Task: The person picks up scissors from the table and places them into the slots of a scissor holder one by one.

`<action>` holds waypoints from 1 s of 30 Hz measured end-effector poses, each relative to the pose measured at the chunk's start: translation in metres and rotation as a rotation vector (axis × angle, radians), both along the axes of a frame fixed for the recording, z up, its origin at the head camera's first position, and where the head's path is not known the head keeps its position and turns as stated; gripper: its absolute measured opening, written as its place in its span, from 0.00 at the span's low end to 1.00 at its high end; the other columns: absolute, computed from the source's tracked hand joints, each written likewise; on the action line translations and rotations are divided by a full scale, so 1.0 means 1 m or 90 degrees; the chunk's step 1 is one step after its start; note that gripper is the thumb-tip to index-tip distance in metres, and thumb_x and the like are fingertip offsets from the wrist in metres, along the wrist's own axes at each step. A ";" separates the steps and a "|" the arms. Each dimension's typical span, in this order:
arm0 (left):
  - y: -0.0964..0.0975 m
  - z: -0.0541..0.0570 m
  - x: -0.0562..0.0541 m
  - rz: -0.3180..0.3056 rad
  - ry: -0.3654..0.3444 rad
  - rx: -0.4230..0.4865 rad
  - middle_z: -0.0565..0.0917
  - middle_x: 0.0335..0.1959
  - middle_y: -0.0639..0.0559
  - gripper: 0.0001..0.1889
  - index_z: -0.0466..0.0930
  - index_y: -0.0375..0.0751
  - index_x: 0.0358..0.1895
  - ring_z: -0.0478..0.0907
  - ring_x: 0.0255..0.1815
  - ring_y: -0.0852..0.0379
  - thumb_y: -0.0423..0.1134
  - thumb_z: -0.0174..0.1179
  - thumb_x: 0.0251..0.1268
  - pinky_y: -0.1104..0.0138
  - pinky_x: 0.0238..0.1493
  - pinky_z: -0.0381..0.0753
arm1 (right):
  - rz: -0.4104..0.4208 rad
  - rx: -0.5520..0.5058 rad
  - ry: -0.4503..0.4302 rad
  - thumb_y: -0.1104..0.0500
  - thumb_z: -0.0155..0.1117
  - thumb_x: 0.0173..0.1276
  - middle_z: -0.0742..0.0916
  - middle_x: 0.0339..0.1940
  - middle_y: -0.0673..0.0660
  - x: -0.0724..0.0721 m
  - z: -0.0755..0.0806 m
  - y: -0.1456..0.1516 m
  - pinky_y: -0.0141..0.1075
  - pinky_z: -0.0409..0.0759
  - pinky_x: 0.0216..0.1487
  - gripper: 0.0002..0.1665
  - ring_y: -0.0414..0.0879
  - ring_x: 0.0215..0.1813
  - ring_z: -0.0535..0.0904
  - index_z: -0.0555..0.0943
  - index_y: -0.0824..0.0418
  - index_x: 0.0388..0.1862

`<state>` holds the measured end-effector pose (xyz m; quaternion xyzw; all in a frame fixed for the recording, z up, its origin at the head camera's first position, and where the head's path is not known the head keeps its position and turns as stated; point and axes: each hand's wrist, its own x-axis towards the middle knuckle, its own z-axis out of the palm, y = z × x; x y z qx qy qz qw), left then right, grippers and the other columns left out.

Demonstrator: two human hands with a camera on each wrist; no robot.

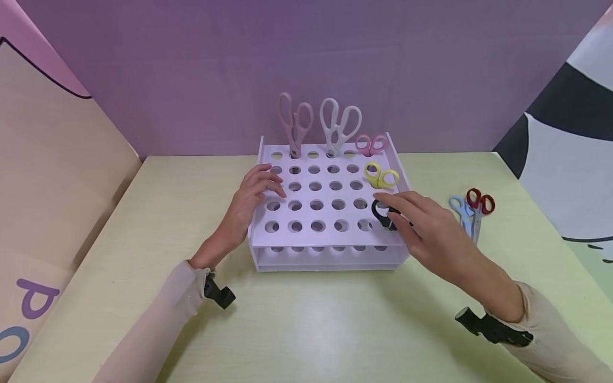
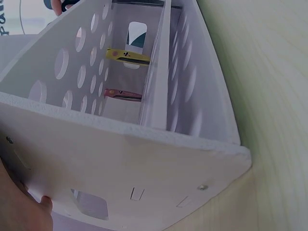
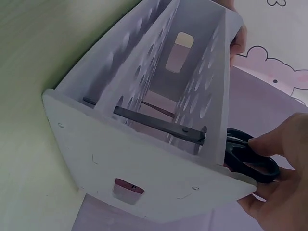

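My right hand [image 1: 431, 234] pinches the handle of a pair of black scissors [image 3: 245, 154] at the right front of a white rack [image 1: 306, 236]. In the right wrist view the blades [image 3: 159, 126] run down through the top holes and the middle shelf. My left hand [image 1: 249, 205] rests on the rack's left edge, fingers over the top. Yellow scissors [image 1: 380, 175] and small pink scissors [image 1: 371, 144] stand in the right column behind the black pair. White scissors [image 1: 339, 125] and pale pink scissors [image 1: 295, 122] stand upright in the back row.
Light blue scissors [image 1: 462, 210] and red-handled scissors [image 1: 480, 204] lie together on the table [image 1: 306, 324], right of the rack. A purple partition [image 1: 306, 69] rises behind. Dark wrist cameras sit on both sleeves.
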<state>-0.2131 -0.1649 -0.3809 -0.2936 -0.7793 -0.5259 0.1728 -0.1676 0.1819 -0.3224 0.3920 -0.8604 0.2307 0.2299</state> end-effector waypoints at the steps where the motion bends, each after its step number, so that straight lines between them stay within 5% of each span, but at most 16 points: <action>1: 0.000 0.000 0.000 0.001 0.002 0.000 0.79 0.54 0.39 0.19 0.83 0.35 0.38 0.58 0.74 0.47 0.28 0.38 0.60 0.55 0.76 0.47 | -0.001 0.004 -0.002 0.73 0.67 0.60 0.85 0.51 0.57 0.000 -0.001 0.000 0.39 0.80 0.42 0.30 0.48 0.48 0.82 0.79 0.60 0.62; 13: 0.001 0.000 0.000 -0.006 0.018 0.014 0.79 0.53 0.37 0.19 0.82 0.34 0.37 0.58 0.73 0.44 0.28 0.37 0.60 0.55 0.76 0.48 | -0.016 0.012 -0.008 0.72 0.68 0.61 0.84 0.52 0.58 -0.001 -0.009 -0.001 0.41 0.82 0.43 0.31 0.49 0.47 0.82 0.77 0.61 0.64; 21: 0.002 -0.001 -0.001 -0.011 0.027 0.016 0.78 0.54 0.37 0.19 0.82 0.34 0.38 0.58 0.73 0.44 0.28 0.37 0.60 0.55 0.76 0.48 | -0.033 -0.017 -0.005 0.72 0.72 0.56 0.83 0.54 0.57 0.003 -0.006 0.004 0.28 0.77 0.37 0.37 0.47 0.47 0.80 0.77 0.58 0.66; 30: 0.001 -0.003 -0.003 -0.012 0.022 0.018 0.78 0.53 0.37 0.20 0.82 0.33 0.37 0.59 0.73 0.43 0.26 0.36 0.58 0.56 0.76 0.47 | -0.061 -0.083 0.017 0.75 0.71 0.52 0.83 0.53 0.59 0.008 -0.002 0.020 0.15 0.67 0.52 0.34 0.49 0.47 0.80 0.80 0.62 0.61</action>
